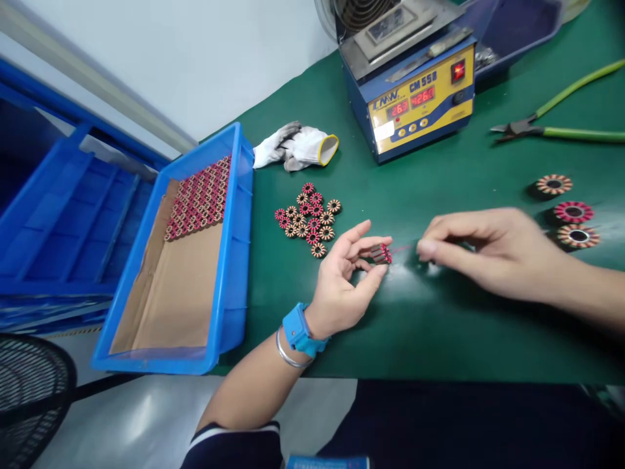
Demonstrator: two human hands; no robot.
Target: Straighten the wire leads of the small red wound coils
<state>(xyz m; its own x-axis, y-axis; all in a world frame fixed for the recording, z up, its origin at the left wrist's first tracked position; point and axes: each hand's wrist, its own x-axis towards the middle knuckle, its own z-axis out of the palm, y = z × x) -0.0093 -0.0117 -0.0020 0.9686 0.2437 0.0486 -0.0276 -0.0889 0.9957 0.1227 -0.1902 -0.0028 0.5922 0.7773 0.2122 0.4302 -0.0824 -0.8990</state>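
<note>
My left hand (344,280) pinches a small pink-and-copper wound coil ring (381,253) between thumb and fingers, just above the green mat (439,326). My right hand (483,251) is closed in a pinch a little to the right of it, on thin wire leads (403,248) that run from the coil. A cluster of several similar small coil rings (308,218) lies on the mat just left of my left hand. Three larger coil rings (572,212) sit at the right, beyond my right hand.
A blue bin (229,273) lined with cardboard holds rows of coils at its far end. A blue and yellow solder pot (415,85) with red digits stands at the back. White gloves (297,146) and green-handled cutters (551,127) lie on the mat. A fan grille (29,397) is at lower left.
</note>
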